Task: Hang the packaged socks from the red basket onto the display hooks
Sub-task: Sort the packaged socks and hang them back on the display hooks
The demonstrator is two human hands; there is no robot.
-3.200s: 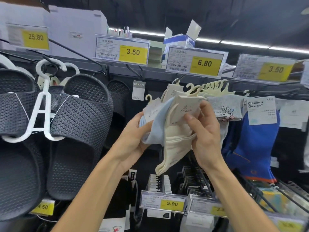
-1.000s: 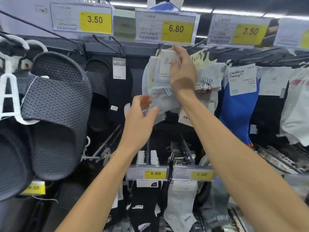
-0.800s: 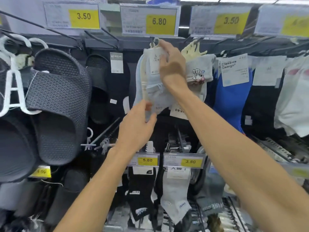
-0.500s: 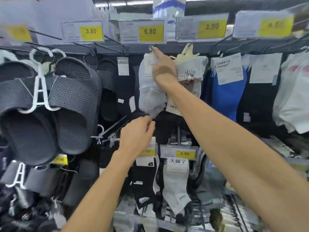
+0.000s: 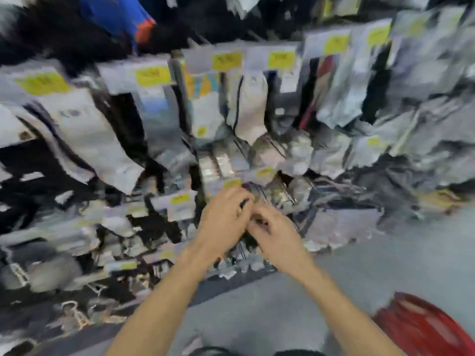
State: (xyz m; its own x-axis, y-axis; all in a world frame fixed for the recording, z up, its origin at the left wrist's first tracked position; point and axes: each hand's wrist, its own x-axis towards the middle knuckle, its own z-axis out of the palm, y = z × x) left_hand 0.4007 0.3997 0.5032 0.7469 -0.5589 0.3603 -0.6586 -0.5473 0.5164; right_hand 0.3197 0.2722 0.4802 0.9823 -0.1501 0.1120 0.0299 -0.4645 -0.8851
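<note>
1. Reaching out in front of the lower rows of the sock rack, both hands sit close together, nearly touching.
2. The left hand [image 5: 223, 222] has its fingers curled inward; blur keeps me from telling whether it pinches anything.
3. The right hand [image 5: 276, 235] shows loosely bent fingers, and I cannot tell if they grip something either.
4. The red basket [image 5: 424, 327] rests on the grey floor [image 5: 385, 258] at the lower right, well apart from the hands.
5. Packaged socks [image 5: 250, 111] hang in rows under yellow price tags [image 5: 227, 60], all smeared by motion.
6. A blue sock [image 5: 115, 14] hangs at the top left.
</note>
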